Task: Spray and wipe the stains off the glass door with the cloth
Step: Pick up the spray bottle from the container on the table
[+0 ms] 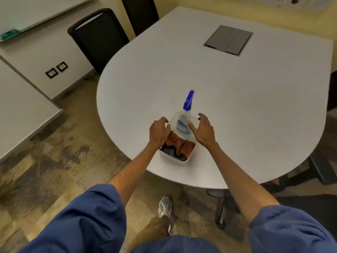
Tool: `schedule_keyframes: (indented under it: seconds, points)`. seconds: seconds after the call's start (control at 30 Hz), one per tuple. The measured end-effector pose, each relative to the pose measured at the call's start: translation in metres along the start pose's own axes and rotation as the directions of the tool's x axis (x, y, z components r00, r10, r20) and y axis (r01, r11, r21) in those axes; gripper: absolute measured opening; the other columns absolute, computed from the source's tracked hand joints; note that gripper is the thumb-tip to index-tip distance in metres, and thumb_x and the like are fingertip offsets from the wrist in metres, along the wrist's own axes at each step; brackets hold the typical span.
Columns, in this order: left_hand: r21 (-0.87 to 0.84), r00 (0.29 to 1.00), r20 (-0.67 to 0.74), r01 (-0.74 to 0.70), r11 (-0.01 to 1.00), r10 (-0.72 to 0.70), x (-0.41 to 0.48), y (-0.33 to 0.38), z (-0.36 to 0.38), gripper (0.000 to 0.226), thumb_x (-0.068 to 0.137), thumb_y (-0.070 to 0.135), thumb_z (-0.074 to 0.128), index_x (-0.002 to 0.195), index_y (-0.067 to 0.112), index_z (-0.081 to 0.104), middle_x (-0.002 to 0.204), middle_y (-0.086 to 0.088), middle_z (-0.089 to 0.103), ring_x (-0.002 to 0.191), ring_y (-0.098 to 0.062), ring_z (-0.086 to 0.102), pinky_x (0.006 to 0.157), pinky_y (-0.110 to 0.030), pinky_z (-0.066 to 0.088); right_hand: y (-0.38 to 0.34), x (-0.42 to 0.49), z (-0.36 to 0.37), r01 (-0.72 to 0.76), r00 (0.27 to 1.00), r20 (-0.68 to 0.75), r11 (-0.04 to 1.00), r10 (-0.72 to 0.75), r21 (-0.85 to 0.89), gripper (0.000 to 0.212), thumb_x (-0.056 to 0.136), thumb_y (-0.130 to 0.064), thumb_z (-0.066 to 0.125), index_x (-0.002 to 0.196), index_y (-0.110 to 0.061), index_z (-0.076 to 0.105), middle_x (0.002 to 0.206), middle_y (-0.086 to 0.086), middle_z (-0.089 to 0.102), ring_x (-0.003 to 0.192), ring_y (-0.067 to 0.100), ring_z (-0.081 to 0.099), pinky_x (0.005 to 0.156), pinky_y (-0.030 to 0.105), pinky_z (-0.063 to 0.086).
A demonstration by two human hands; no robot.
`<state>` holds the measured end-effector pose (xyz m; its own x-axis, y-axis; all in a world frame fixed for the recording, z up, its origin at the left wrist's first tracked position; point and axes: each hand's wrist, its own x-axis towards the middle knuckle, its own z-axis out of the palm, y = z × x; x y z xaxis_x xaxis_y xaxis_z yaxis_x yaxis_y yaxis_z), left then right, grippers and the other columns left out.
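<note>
A clear spray bottle [183, 127] with a blue trigger head stands in a white plastic tub [189, 157] near the front edge of the white table [218, 99]. An orange cloth [179, 145] and a dark cloth [171, 152] lie in the tub in front of the bottle. My left hand [159, 133] rests on the tub's left rim, fingers curled over it beside the cloths. My right hand [203, 131] is spread at the bottle's right side, thumb touching its label. No glass door is in view.
Two black chairs [98, 37] stand at the table's far left. A grey cable hatch [228, 40] is set in the tabletop at the back. White cabinets [23, 106] line the left wall. My shoe [165, 206] is on the mottled floor below the table edge.
</note>
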<state>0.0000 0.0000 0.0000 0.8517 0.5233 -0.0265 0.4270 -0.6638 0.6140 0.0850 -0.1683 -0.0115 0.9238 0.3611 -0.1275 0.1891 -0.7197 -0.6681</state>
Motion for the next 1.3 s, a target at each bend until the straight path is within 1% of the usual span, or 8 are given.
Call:
schedule_keyframes:
  seconds: [0.17, 0.3, 0.43, 0.5, 0.7, 1.07, 1.2, 1.3]
  points:
    - [-0.130, 0.960, 0.279, 0.009, 0.991, 0.028, 0.033, 0.008, 0.009, 0.069, 0.086, 0.022, 0.074, 0.143, 0.008, 0.037, 0.134, -0.019, 0.057, 0.118, -0.034, 0.060, 0.091, -0.037, 0.052, -0.013, 0.017, 0.010, -0.069, 0.998, 0.004, 0.995, 0.069, 0.076, 0.087, 0.085, -0.057, 0.068, 0.150, -0.014, 0.030, 0.152, 0.007, 0.042, 0.134, 0.026, 0.046, 0.109, 0.048, 0.041]
    - [-0.231, 0.907, 0.406, -0.018, 0.973, 0.113, 0.051, 0.009, 0.024, 0.071, 0.085, 0.020, 0.075, 0.144, 0.010, 0.037, 0.144, -0.015, 0.053, 0.127, -0.033, 0.055, 0.103, -0.040, 0.046, -0.021, 0.029, 0.020, -0.071, 0.996, -0.046, 0.975, 0.082, 0.212, 0.084, 0.081, -0.053, 0.073, 0.147, -0.016, 0.036, 0.147, 0.004, 0.049, 0.131, 0.024, 0.050, 0.109, 0.046, 0.044]
    - [-0.299, 0.906, 0.402, -0.009, 0.954, 0.134, 0.062, 0.002, 0.038, 0.059, 0.090, 0.020, 0.070, 0.141, 0.012, 0.042, 0.141, -0.012, 0.057, 0.125, -0.032, 0.057, 0.096, -0.029, 0.044, -0.031, 0.039, 0.026, -0.011, 0.988, -0.143, 0.951, 0.058, 0.309, 0.070, 0.085, -0.049, 0.072, 0.142, -0.019, 0.045, 0.139, 0.001, 0.057, 0.125, 0.020, 0.054, 0.104, 0.036, 0.045]
    - [-0.303, 0.910, 0.394, -0.002, 0.953, 0.128, 0.065, 0.001, 0.042, 0.056, 0.091, 0.024, 0.069, 0.140, 0.014, 0.042, 0.138, -0.012, 0.059, 0.123, -0.030, 0.059, 0.091, -0.025, 0.043, -0.034, 0.043, 0.028, -0.012, 0.983, -0.171, 0.950, 0.069, 0.312, 0.061, 0.088, -0.047, 0.070, 0.136, -0.016, 0.050, 0.132, 0.003, 0.062, 0.119, 0.021, 0.058, 0.102, 0.040, 0.049]
    - [-0.307, 0.907, 0.407, 0.025, 0.951, 0.108, 0.073, 0.001, 0.035, 0.056, 0.090, 0.031, 0.070, 0.138, 0.013, 0.047, 0.138, -0.013, 0.060, 0.125, -0.031, 0.057, 0.104, -0.040, 0.046, -0.044, 0.041, 0.038, 0.039, 0.965, -0.256, 0.932, 0.059, 0.360, 0.040, 0.092, -0.033, 0.069, 0.122, -0.009, 0.058, 0.116, 0.007, 0.069, 0.101, 0.020, 0.065, 0.092, 0.041, 0.056]
    - [-0.385, 0.978, 0.178, -0.030, 0.922, 0.106, 0.040, 0.029, 0.008, 0.045, 0.098, 0.028, 0.059, 0.133, 0.009, 0.038, 0.139, -0.016, 0.057, 0.118, -0.034, 0.063, 0.096, -0.038, 0.051, -0.085, 0.029, 0.010, 0.275, 0.928, -0.343, 0.887, -0.144, 0.372, 0.033, 0.096, -0.026, 0.063, 0.117, -0.002, 0.057, 0.108, 0.014, 0.067, 0.096, 0.027, 0.064, 0.091, 0.043, 0.054]
    - [-0.371, 0.999, 0.018, -0.038, 0.928, 0.048, 0.009, 0.034, -0.006, 0.043, 0.099, 0.030, 0.056, 0.132, 0.009, 0.039, 0.136, -0.014, 0.059, 0.113, -0.032, 0.066, 0.094, -0.036, 0.053, -0.100, 0.013, -0.001, 0.397, 0.906, -0.306, 0.841, -0.294, 0.368, 0.034, 0.096, -0.026, 0.064, 0.119, -0.002, 0.057, 0.108, 0.013, 0.067, 0.094, 0.022, 0.063, 0.089, 0.033, 0.054]
    - [-0.340, 0.996, -0.090, -0.033, 0.940, 0.002, -0.020, 0.030, -0.017, 0.044, 0.099, 0.030, 0.057, 0.133, 0.009, 0.040, 0.134, -0.013, 0.060, 0.112, -0.030, 0.065, 0.093, -0.034, 0.053, -0.106, -0.002, -0.005, 0.486, 0.872, -0.259, 0.791, -0.414, 0.371, 0.033, 0.095, -0.024, 0.065, 0.117, -0.001, 0.057, 0.107, 0.013, 0.068, 0.091, 0.017, 0.061, 0.084, 0.012, 0.048]
